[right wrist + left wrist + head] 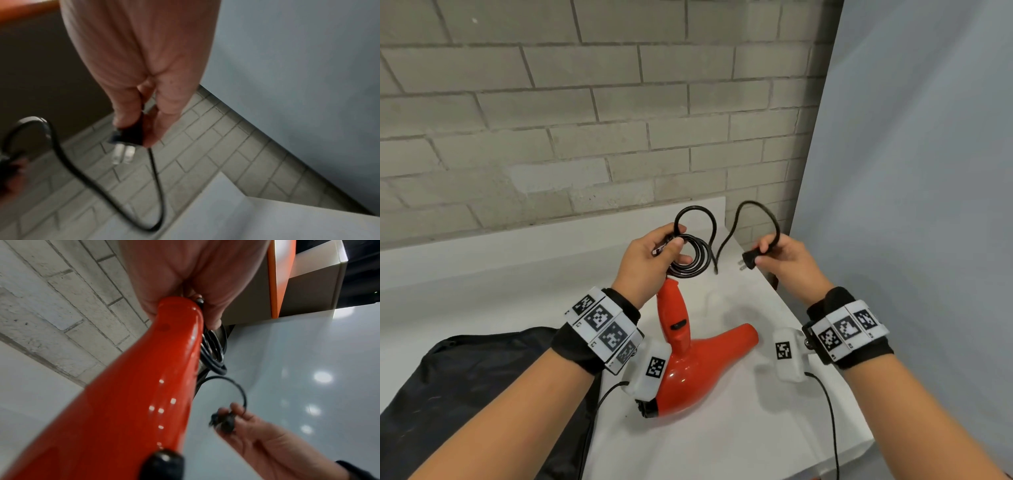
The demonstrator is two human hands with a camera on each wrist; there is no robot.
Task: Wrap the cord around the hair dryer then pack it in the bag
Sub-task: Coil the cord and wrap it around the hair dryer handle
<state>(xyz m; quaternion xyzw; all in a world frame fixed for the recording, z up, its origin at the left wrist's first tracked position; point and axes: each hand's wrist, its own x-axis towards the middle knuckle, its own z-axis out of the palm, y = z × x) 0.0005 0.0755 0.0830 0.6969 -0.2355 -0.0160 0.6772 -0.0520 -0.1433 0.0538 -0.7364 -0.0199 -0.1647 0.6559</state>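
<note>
A red hair dryer [688, 370] stands with its body on the white table [739, 428] and its handle [144, 386] pointing up. My left hand [650, 257] grips the top of the handle together with several coils of the black cord [697, 255]. The rest of the cord loops up and across to my right hand [784, 255]. That hand pinches the black plug [749, 258], whose two prongs [123, 154] point away from the fingers. A black bag [482, 394] lies at the table's near left, under my left forearm.
A grey brick wall [585, 120] rises behind the table. A pale blue panel [911, 171] stands along the right side. The table's right edge [825, 359] runs below my right wrist. A thin black wire [828, 428] hangs from the right wrist camera.
</note>
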